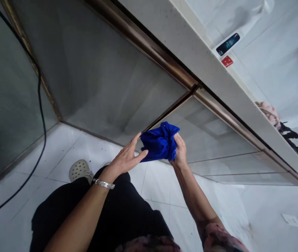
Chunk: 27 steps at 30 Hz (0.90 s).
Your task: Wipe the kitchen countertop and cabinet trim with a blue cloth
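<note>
A crumpled bright blue cloth (159,141) hangs in the air between my two hands, in front of the grey cabinet doors (107,80). My right hand (179,150) grips its right edge, with the fingers partly hidden behind the fabric. At the cloth's left side is my left hand (130,154), its thumb and fingers spread apart; the fingertips are close to the fabric, and whether they touch it is unclear. A silver bracelet (104,183) circles my left wrist.
A pale countertop edge (217,73) runs diagonally above the doors. On it lie a device with a dark screen (227,44), a red packet (227,61) and dark items (293,138). A black cable (41,105) hangs at left. A light clog (80,170) stands on the tiled floor (67,143).
</note>
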Available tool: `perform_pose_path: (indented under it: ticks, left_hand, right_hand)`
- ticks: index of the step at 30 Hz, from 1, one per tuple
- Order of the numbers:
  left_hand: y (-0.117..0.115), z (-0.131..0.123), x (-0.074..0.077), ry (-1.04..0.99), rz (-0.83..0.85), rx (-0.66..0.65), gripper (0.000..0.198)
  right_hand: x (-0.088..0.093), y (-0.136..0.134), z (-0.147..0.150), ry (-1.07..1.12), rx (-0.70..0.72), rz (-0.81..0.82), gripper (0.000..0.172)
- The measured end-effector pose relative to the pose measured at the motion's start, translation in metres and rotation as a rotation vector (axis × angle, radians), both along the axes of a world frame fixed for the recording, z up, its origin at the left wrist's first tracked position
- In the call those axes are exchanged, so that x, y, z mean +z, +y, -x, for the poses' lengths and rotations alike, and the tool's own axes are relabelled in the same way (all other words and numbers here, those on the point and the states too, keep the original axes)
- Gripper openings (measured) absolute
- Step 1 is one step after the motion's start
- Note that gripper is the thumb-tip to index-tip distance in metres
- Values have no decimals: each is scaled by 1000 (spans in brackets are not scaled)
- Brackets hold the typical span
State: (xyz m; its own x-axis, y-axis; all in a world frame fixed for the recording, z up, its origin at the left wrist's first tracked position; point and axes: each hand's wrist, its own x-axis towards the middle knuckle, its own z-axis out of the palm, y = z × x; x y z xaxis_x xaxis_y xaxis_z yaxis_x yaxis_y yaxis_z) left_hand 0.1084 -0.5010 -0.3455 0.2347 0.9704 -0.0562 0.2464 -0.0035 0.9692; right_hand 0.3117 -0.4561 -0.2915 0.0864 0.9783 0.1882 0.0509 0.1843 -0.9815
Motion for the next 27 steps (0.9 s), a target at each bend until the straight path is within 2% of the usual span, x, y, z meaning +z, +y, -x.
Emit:
perform_pose_path:
  ticks: [3,7,9,13,15,20,22,25,27]
  left_hand:
    - [1,1,4,-68,-23,41,83]
    - [2,3,7,-258,70,43,45]
    - [3,2,6,-358,95,62,41]
    - [5,-7,-2,-480,148,213,38]
    - [6,-16,-6,-565,225,296,37]
    - [5,-36,-8,-858,488,423,42]
    - [4,-41,-8,-959,555,460,39]
    - [2,-47,-11,-992,715,522,21]
    - [-1,-50,-17,-955,845,573,11]
  right_hand:
    - [1,-10,0,10,40,9,34]
    - [-5,-10,-10,-43,38,11,40]
    - [-11,-7,-18,-170,47,0,43]
    - [-26,1,-33,-435,197,102,45]
    - [-34,4,-38,-373,248,212,48]
    - [-58,5,-38,51,338,494,47]
    - [-77,2,-36,178,353,653,43]
    - [-113,-6,-32,264,307,902,42]
    - [-134,-16,-33,255,211,871,47]
